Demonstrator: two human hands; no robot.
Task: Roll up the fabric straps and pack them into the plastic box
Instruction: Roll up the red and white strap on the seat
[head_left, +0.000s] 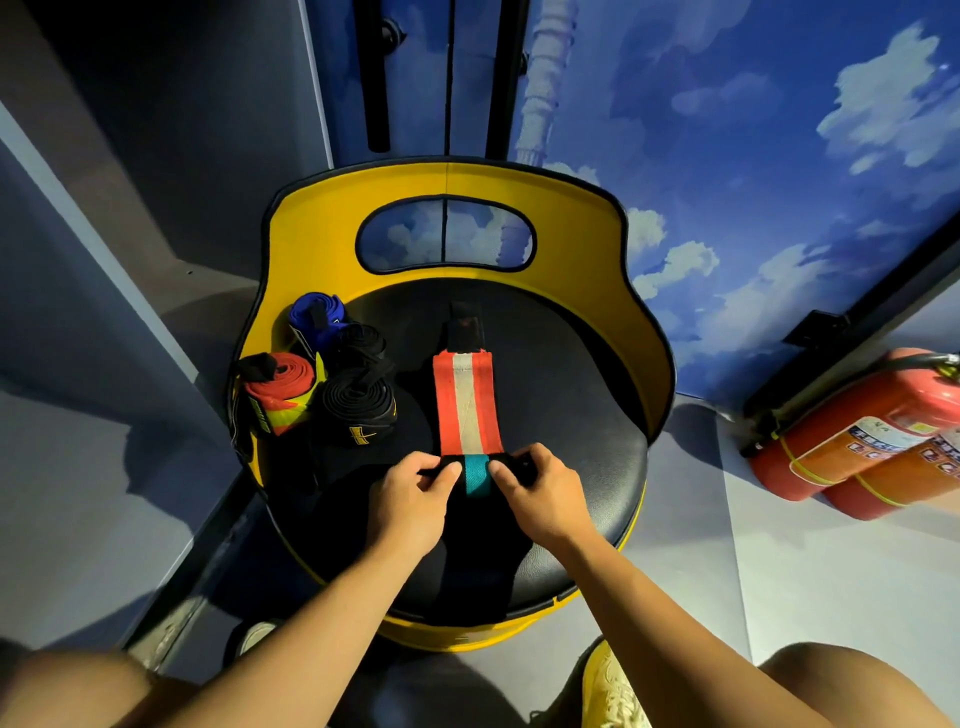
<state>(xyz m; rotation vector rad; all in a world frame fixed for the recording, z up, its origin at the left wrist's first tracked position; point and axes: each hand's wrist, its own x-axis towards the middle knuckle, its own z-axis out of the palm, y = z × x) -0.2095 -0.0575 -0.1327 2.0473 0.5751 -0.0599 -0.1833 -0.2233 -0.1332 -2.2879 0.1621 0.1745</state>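
Straps first: one orange-and-cream fabric strap (466, 402) lies flat down the middle of the black seat (571, 395) of a yellow-backed chair (322, 208), its far end running into a dark tab (466, 327) toward the backrest. Laid out straight like that, it looks ready to be wound from the near end — a flat, taut run should give a tight roll.

Both hands work at that near end, toward the front edge of the seat. The left hand (410, 486) and right hand (537, 480) each pinch the start of the roll (475, 467), a dark band with a teal patch showing between them, thumbs on top and fingers curled under. The grips are narrow and closed on the fabric, one at each side, which I judge keeps the roll square as it turns away from the person.

Four finished rolls cluster at the left edge of the seat, against the yellow side wall: a blue roll (317, 314) farthest back, a black roll (361, 343) beside it, a red roll with a yellow-green stripe (278, 389) nearest the wall, and another black roll (356, 408) nearer the front. They sit touching one another, out of the way of the strap.

No plastic box is visible, so packing seems a later step.

Two red fire extinguishers (857, 431) lie on the floor to the right.
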